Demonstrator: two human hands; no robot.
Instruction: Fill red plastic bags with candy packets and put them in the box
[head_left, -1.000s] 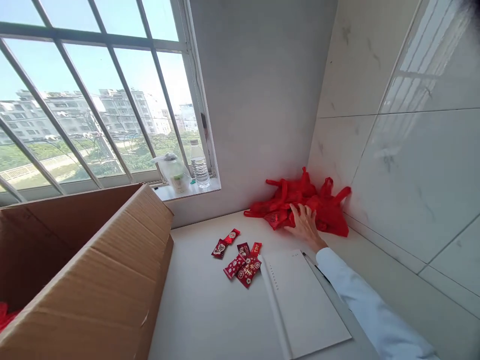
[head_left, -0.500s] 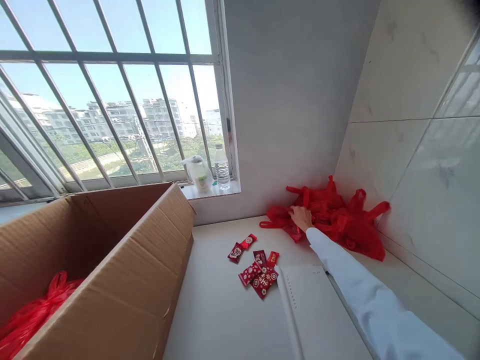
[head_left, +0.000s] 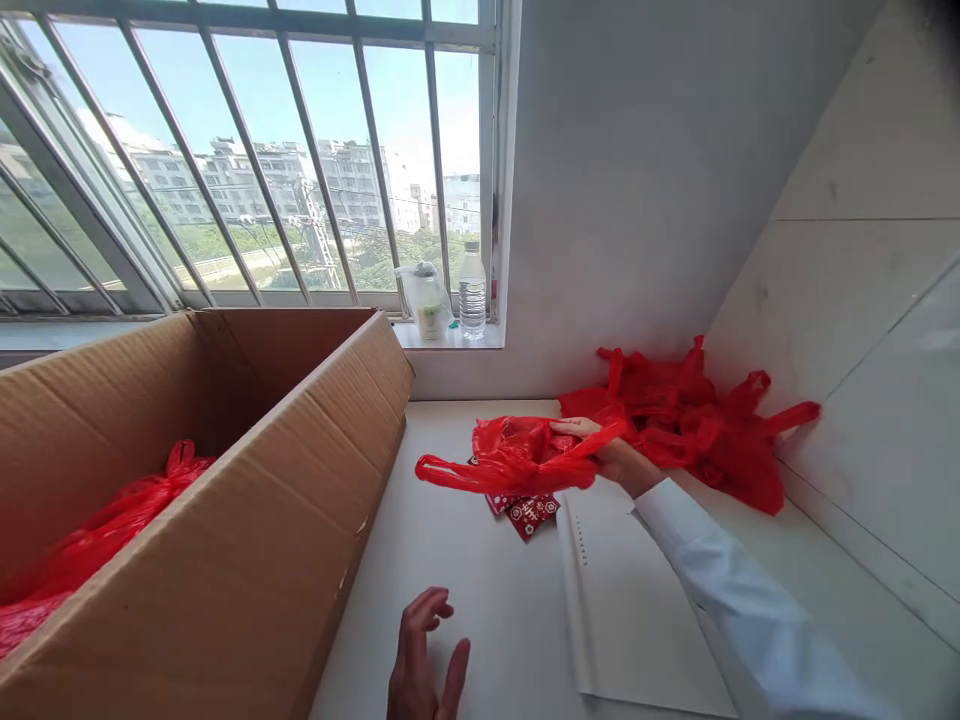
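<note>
Gripping the red bag (head_left: 517,462) at one end, the right hand (head_left: 615,458) holds it sideways, handles (head_left: 444,473) pointing left toward the box (head_left: 225,560). The left hand (head_left: 424,665) has its fingers spread loose.

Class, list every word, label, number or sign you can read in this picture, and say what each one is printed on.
Nothing reads clearly.
Red packets: white printed signs, half under the red bag, too blurred.
Water bottle: label too small.
White sheet: tiny marks along its edge, unreadable.
Bagged container on the sill: green label, unreadable.
</note>
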